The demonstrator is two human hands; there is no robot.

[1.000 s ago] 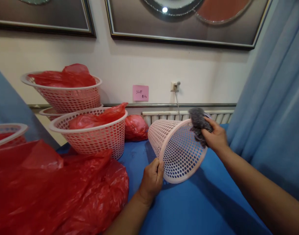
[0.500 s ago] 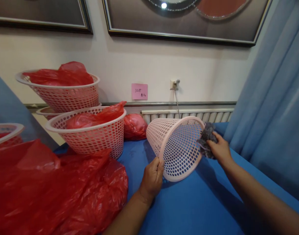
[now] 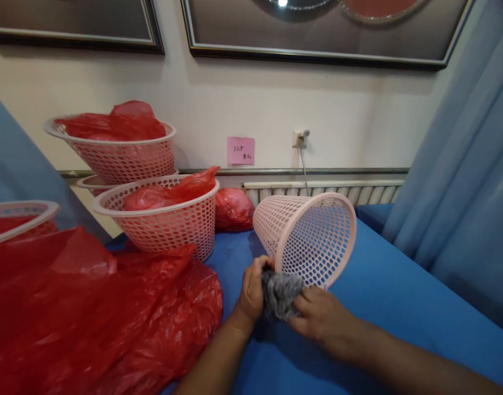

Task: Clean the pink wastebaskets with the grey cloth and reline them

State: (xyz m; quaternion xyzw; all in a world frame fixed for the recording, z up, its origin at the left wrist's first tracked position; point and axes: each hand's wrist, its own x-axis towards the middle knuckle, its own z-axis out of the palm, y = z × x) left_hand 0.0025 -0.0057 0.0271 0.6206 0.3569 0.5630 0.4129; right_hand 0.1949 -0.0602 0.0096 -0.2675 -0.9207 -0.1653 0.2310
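Note:
A pale pink plastic basket (image 3: 271, 216) with a holed wall lies tipped on its side on the blue-covered table (image 3: 383, 285), its mouth facing me. My left hand (image 3: 253, 285) grips the basket's rim at the lower left. In my right hand (image 3: 323, 318) is a crumpled grey cloth (image 3: 282, 293), pressed against the lower rim close beside my left hand. The cloth hides part of that rim and the left fingertips.
Red plastic bags (image 3: 152, 323) heap up at the left. Behind them stand a basket (image 3: 164, 219) and a raised basket (image 3: 119, 156), both holding red bags. Another red bag (image 3: 233, 209) lies by the radiator (image 3: 370, 192). A blue curtain (image 3: 461, 208) hangs at right.
My right hand has brought the cloth from the rim's right side down and left to the lower rim, near my left hand. The left hand keeps its hold; the view has shifted slightly.

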